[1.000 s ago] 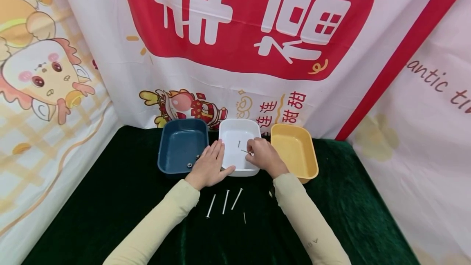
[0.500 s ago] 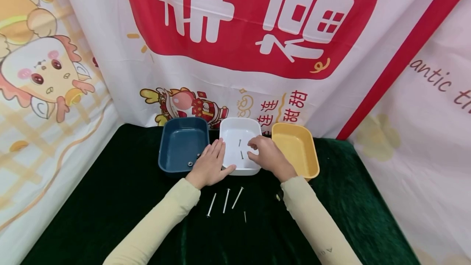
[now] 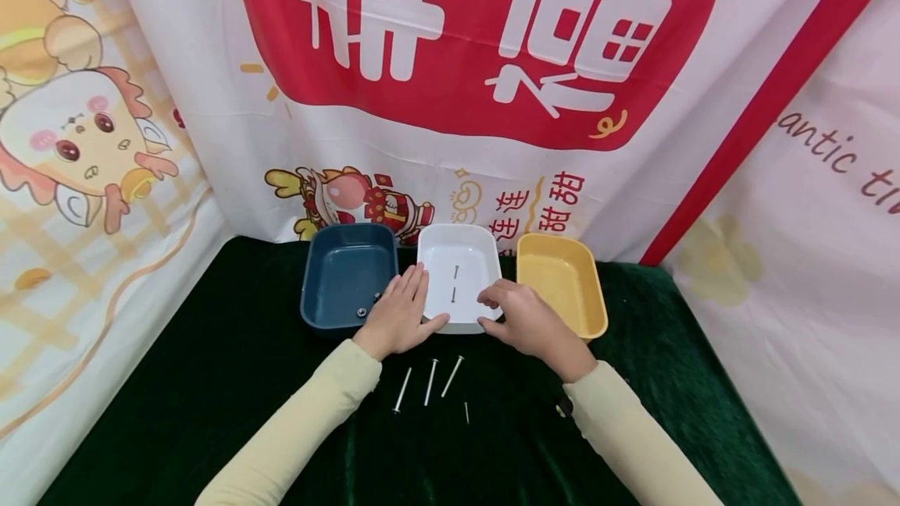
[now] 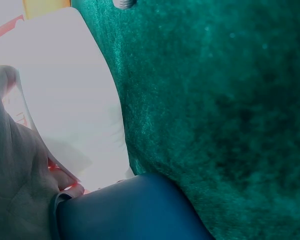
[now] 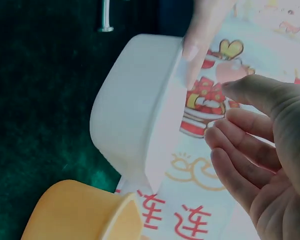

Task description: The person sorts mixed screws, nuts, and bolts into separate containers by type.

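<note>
My left hand [image 3: 397,320] rests with straight fingers across the neighbouring rims of the blue tray [image 3: 350,240] and the white tray [image 3: 464,239]. Two small screws, one [image 3: 455,272] behind the other [image 3: 453,295], lie inside the white tray. Above that tray's right front corner hovers my right hand [image 3: 529,322]; in the right wrist view its fingers [image 5: 240,150] are loosely bent with nothing between them. A metal nut [image 3: 362,312] sits in the blue tray, and a second one is partly hidden by my left fingers.
On the green cloth [image 3: 232,397], in front of the trays, lie three long bolts: left [image 3: 402,390], middle [image 3: 431,383] and right [image 3: 453,376]. A small screw [image 3: 466,412] lies nearer. The yellow tray [image 3: 562,279] stands at the right, and a printed curtain [image 3: 394,127] hangs behind.
My right hand has let go of a small screw, which now lies in the white tray. That hand has drawn back to the right and towards me. The left hand has stayed put.
</note>
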